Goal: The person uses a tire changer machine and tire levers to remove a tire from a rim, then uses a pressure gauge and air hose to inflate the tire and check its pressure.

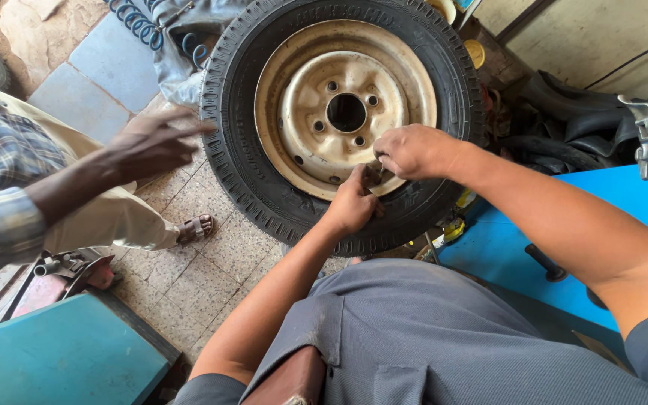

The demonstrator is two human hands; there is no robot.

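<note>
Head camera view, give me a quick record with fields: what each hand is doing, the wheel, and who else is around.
left hand: on the tyre sidewall at the rim's lower edge
right hand: pinching something small at the rim edge, too small to tell
wheel: black tyre on a worn cream steel rim, upright on the tiled floor
other person's hand: reaching toward the tyre tread, blurred

One black rubber tyre (264,187) on one cream-painted steel wheel rim (316,90) with four small bolt holes around its hub. Three hands: the wearer's left hand (354,202) and right hand (414,151), plus one co-worker's hand (151,144). One brown sandal (195,229), one blue coiled hose (140,24).
</note>
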